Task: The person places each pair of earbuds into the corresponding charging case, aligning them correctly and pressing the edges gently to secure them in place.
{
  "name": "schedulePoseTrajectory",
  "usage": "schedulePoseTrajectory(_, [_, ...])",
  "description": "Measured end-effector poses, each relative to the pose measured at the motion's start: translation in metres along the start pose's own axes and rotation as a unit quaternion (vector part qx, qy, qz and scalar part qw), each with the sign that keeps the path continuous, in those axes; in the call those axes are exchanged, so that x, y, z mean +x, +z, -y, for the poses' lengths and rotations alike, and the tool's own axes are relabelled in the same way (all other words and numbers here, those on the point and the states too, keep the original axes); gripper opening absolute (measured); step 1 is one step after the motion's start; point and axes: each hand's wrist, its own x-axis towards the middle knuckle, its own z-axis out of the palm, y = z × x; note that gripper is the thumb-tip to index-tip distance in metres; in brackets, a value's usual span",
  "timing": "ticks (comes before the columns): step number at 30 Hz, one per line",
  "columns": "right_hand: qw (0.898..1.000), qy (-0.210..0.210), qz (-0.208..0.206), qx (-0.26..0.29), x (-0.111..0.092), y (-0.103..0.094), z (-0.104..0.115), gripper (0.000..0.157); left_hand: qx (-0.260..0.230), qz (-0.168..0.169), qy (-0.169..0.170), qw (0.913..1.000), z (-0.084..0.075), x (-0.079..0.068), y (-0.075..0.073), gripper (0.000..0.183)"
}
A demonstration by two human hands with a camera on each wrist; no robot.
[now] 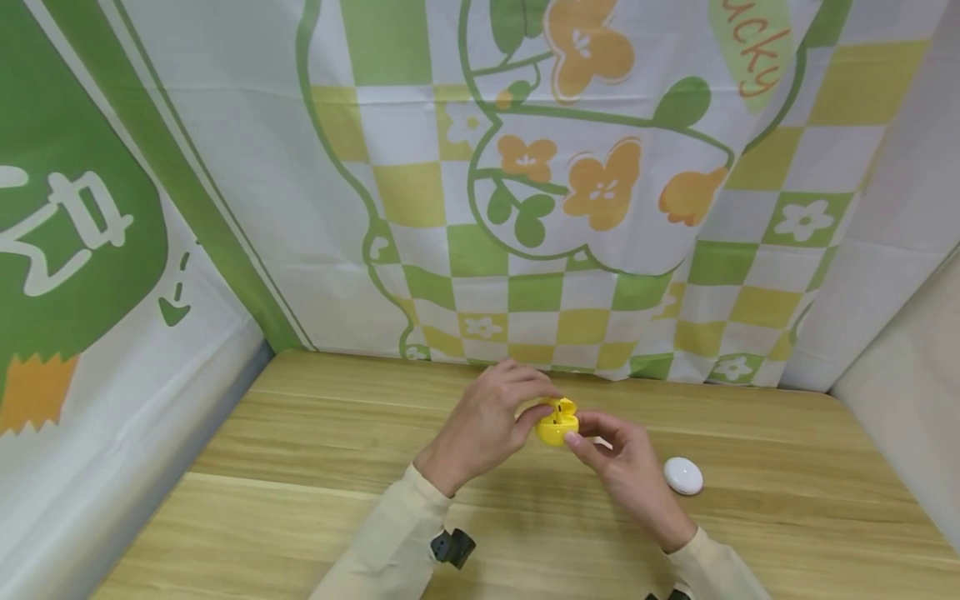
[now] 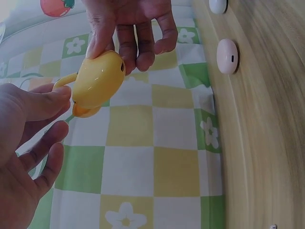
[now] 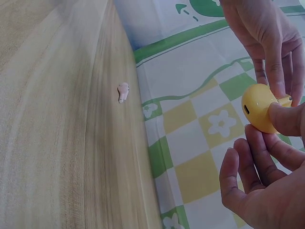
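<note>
A yellow earbud case (image 1: 556, 432) is up between the two hands, its lid flipped open in the head view. The right hand (image 1: 628, 465) grips the case between thumb and fingers. At its open side, the left hand (image 1: 491, 421) pinches a yellow earbud (image 2: 66, 81) by thumb and forefinger, and the earbud's far end meets the case. The left hand's other fingers (image 2: 50, 164) hang loosely bent. From the right wrist, the case shows its rounded yellow underside (image 3: 257, 106) with a dark charging port.
A white oval case (image 1: 683, 476) lies on the wooden table (image 1: 315, 467), right of the right hand. The left wrist view shows a pink case (image 2: 227, 56) on the tabletop. A pink earbud (image 3: 123, 92) lies near the table's edge. Behind hangs a patterned curtain (image 1: 420, 192).
</note>
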Motion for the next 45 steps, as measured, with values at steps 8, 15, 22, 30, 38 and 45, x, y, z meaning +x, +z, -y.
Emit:
schedulePoseTrajectory(8, [1.0, 0.008, 0.007, -0.003, 0.0011, -0.0006, -0.0013, 0.02, 0.007, 0.012, 0.003, 0.9999, -0.0002, 0.0, 0.0003, 0.019])
schedulePoseTrajectory(15, [1.0, 0.009, 0.007, 0.002, 0.0004, -0.0001, 0.0, 0.022, 0.01, 0.025, 0.003, 0.9996, -0.0003, 0.0, -0.0004, 0.019])
schedulePoseTrajectory(22, [1.0, 0.008, 0.007, -0.003, 0.0006, -0.0002, 0.0007, 0.022, 0.008, 0.034, 0.001, 0.9994, -0.0004, 0.0002, -0.0023, 0.019])
schedulePoseTrajectory(30, [1.0, 0.01, 0.008, 0.004, 0.0004, 0.0, 0.0014, 0.023, 0.002, 0.043, 0.0, 0.9991, -0.0001, 0.0007, -0.0021, 0.019])
schedulePoseTrajectory(38, [1.0, 0.013, 0.006, 0.002, 0.0002, -0.0001, 0.0014, 0.022, -0.001, 0.047, -0.005, 0.9989, -0.0001, 0.0011, -0.0009, 0.018])
schedulePoseTrajectory(45, [1.0, 0.013, 0.005, -0.001, 0.0005, -0.0003, 0.0009, 0.022, -0.006, 0.052, -0.009, 0.9986, -0.0002, 0.0012, -0.0007, 0.019])
